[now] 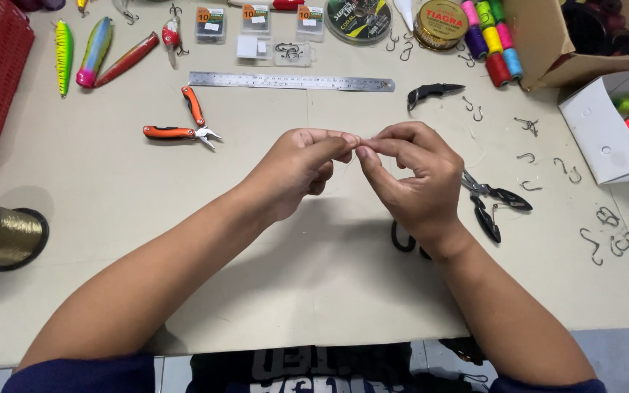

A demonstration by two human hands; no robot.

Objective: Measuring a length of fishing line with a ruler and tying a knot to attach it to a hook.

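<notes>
Above the middle of a pale table [314, 276], a left hand [296, 171] and a right hand [413, 178] meet fingertip to fingertip, both narrowly pinched on something too fine to make out. Orange-handled pliers [183, 127] lie at ten o'clock from the hands and a steel ruler [291, 81] at twelve. Black pliers [493, 204] sit just beside the right hand at three o'clock, loose hooks [606, 236] farther out.

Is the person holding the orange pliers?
No, the orange pliers lie on the table, apart from both the left hand and the right hand, whose fingertips meet above it.
</notes>
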